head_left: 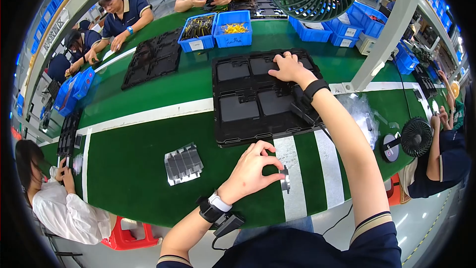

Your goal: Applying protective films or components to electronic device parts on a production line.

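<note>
My left hand [253, 171] is over the near part of the green table, thumb and forefinger pinching a small flat dark-and-silver piece [285, 179] by its edge. That piece hangs above a white stripe. My right hand [290, 68] reaches far across to a black plastic tray [218, 124] with several square recesses. Its fingers are apart and bent down over the upper middle recess; nothing shows between them. To the left of my left hand lies a sheet of dark strips on a silvery backing [183, 164].
Beyond the tray stand blue bins, one with black wires [198, 26], another with yellow pieces [233, 28]. A second black tray [151, 59] lies far left. Clear plastic film [359, 116] and a small fan [415, 137] are at right. A metal post [391, 25] rises there. Co-workers sit around.
</note>
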`<state>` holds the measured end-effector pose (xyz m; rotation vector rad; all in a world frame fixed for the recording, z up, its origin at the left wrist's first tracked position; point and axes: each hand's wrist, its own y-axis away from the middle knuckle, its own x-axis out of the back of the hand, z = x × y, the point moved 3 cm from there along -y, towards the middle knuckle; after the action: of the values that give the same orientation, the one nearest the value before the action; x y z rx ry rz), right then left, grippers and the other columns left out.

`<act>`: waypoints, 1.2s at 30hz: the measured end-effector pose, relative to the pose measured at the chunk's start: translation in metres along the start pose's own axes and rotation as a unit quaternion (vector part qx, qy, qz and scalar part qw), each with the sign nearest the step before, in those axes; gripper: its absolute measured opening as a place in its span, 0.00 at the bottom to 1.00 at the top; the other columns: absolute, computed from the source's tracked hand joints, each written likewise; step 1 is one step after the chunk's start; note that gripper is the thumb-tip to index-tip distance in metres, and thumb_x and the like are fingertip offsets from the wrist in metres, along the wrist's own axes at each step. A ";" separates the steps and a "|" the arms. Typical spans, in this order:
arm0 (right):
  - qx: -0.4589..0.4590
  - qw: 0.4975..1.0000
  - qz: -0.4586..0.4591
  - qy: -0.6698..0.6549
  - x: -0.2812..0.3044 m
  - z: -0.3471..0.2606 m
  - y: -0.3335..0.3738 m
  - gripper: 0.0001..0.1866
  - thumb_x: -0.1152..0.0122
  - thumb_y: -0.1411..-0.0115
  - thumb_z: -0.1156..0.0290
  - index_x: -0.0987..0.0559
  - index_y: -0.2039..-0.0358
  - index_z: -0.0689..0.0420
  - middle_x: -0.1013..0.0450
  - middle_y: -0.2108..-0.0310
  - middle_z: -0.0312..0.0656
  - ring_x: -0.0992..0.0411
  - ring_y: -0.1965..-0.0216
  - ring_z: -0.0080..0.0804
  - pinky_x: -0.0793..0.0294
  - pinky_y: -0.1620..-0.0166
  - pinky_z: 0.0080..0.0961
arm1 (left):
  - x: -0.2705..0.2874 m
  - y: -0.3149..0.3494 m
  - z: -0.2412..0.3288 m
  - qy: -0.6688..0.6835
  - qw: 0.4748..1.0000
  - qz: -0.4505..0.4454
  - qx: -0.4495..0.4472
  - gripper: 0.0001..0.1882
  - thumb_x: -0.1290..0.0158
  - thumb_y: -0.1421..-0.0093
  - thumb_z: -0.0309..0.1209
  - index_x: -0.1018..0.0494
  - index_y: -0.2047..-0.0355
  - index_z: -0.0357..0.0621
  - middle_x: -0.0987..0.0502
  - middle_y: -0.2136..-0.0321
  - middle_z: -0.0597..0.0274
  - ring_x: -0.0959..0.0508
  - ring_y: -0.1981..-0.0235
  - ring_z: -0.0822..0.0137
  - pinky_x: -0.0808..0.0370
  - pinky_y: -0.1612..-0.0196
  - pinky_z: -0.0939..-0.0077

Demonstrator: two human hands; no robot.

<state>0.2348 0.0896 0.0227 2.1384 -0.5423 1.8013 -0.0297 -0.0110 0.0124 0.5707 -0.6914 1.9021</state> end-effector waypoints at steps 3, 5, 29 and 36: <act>0.011 0.995 0.061 -0.078 0.010 0.003 -0.002 0.22 0.33 0.56 0.62 0.29 0.62 0.54 0.37 0.53 0.47 0.39 0.49 0.47 0.36 0.50 0.43 | -0.004 -0.002 -0.005 0.048 0.998 0.029 0.008 0.11 0.35 0.59 0.33 0.22 0.74 0.49 0.32 0.64 0.64 0.32 0.67 0.69 0.31 0.61 0.75; 0.094 0.988 0.068 -0.100 0.016 -0.002 0.004 0.19 0.34 0.56 0.63 0.28 0.65 0.54 0.34 0.58 0.44 0.35 0.53 0.44 0.34 0.53 0.41 | -0.005 -0.003 -0.006 0.088 0.995 0.042 0.014 0.11 0.35 0.58 0.32 0.22 0.73 0.49 0.32 0.64 0.64 0.30 0.68 0.71 0.30 0.63 0.77; 0.266 0.871 0.096 -0.402 0.016 -0.017 0.209 0.07 0.36 0.52 0.75 0.23 0.71 0.59 0.26 0.75 0.39 0.28 0.72 0.29 0.29 0.68 0.22 | 0.016 -0.007 0.001 0.080 0.974 0.210 0.024 0.09 0.41 0.53 0.21 0.26 0.69 0.38 0.22 0.71 0.62 0.24 0.74 0.74 0.29 0.69 0.82; 0.263 0.871 0.133 -0.393 0.016 -0.018 0.211 0.05 0.34 0.55 0.77 0.22 0.76 0.60 0.25 0.77 0.38 0.30 0.76 0.30 0.32 0.70 0.22 | 0.021 -0.007 0.009 0.060 0.968 0.238 0.045 0.04 0.43 0.51 0.22 0.23 0.72 0.38 0.22 0.76 0.61 0.25 0.77 0.73 0.29 0.71 0.82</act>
<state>0.1232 -0.0907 0.0375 3.3444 -0.5769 1.1877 -0.0313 -0.0013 0.0345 0.3590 -0.7086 2.4027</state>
